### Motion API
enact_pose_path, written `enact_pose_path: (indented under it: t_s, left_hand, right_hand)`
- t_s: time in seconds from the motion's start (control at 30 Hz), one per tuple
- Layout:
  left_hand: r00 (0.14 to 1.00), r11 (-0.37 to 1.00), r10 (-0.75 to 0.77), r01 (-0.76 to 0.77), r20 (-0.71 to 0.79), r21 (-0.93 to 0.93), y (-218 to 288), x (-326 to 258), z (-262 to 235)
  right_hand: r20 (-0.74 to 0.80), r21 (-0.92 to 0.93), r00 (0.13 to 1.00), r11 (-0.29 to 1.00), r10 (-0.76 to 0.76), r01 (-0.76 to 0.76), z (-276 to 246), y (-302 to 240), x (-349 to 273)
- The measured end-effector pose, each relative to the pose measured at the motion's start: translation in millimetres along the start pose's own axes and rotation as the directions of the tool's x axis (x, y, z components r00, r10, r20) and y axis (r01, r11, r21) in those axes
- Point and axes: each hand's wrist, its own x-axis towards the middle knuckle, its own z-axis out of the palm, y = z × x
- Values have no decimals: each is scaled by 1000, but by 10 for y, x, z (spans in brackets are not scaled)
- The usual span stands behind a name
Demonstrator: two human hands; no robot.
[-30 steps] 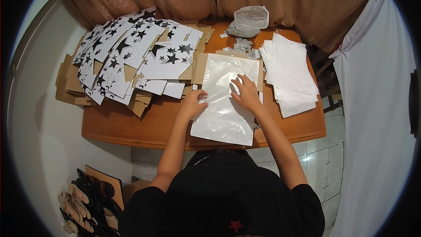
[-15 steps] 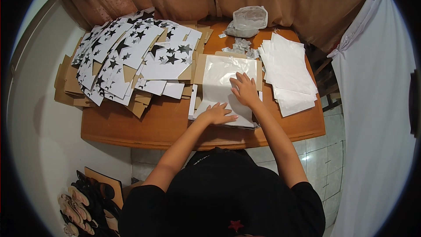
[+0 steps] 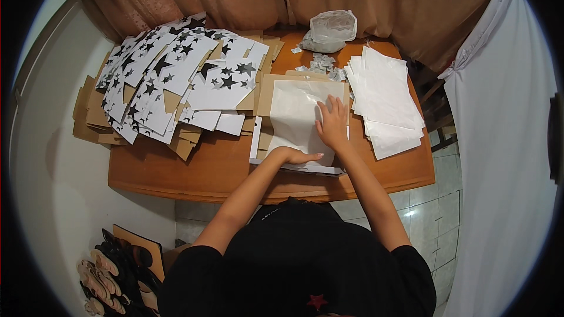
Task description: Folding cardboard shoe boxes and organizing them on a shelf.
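Note:
An open cardboard box [image 3: 256,138], white outside and brown inside, lies in front of me with its lid folded back. A white sheet of paper [image 3: 292,98] stretches from the lid down into the tray of the box. My left hand [image 3: 295,156] presses the sheet at the near side of the box, thumb extended and the other fingers partly hidden. Spread fingers of my right hand [image 3: 333,122] rest on the sheet's right side, by the fold between lid and tray. Neither hand grips anything.
Star-patterned flat boxes [image 3: 170,76] are heaped on the left of the wooden table [image 3: 176,167]. White paper sheets [image 3: 385,97] are stacked at right. Behind the box lie small sachets [image 3: 323,63] and a plastic bag [image 3: 332,29]. Shoes [image 3: 111,276] stand at lower left.
My left hand has pushed down into the near part of the box, taking the sheet lower. The right hand has shifted slightly right, and the sheet bends more into the tray.

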Motion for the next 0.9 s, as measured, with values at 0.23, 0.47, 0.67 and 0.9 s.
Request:
enact_pose_path:
  t_s: [0.23,0.47,0.67,0.9]
  left_hand:
    - [985,970,175,-172,2,170,25,-29,-33]
    - [994,994,-103,101,41,37,-81,84,18]
    - [981,998,68,-69,-182,1,-84,-33,-75]
    - [345,918,368,-281,-863,279,-147,-213,-668]
  right_hand:
    - [-70,5,960,962,271,-272,-110,127,-66]
    - [103,-88,962,965,254,-245,-168,98,-37]
    - [19,42,962,961,274,-274,-198,134,-4]
    - [-140,456,938,861,317,-223,148,408,59]
